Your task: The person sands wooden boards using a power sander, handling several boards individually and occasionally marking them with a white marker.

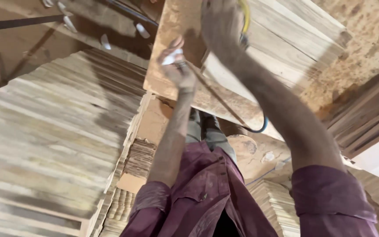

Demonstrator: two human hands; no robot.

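My left hand reaches forward onto a dusty brown board, with its fingers closed on a small white piece. My right hand is farther out and blurred. It grips a tool with a yellow part at its side, and a thin blue hose runs back from under my forearm. The tool's shape is hidden by the hand. Pale wooden planks lie under and beside the right hand. Both purple sleeves fill the bottom of the view.
A large pile of thin pale wooden slats fills the left. Smaller bundles of slats lie by my legs, with more at lower right. Dark boards lean at the right, on sawdust-covered ground.
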